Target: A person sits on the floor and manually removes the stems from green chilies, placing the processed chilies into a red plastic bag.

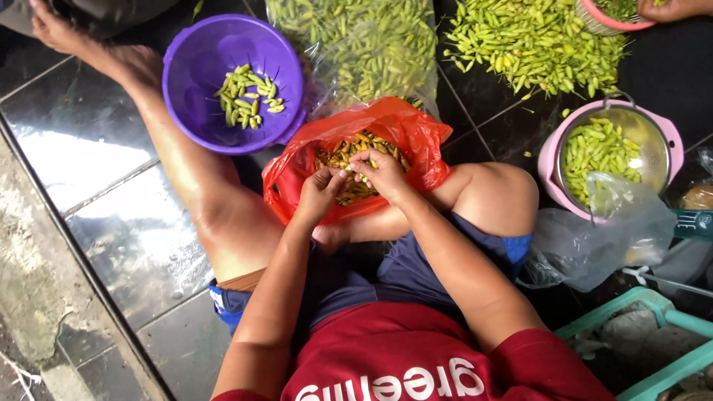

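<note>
Many yellowish chillies (355,160), red bag (416,134)

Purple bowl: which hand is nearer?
Left. The left hand is just below and right of the purple bowl; the right hand is farther right, over the red bag.

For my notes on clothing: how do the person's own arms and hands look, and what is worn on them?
Both arms are bare from the short red sleeves down. The left hand and right hand wear no gloves, and no rings, watch or bracelet show. The red shirt has white lettering, worn with blue shorts.
</note>
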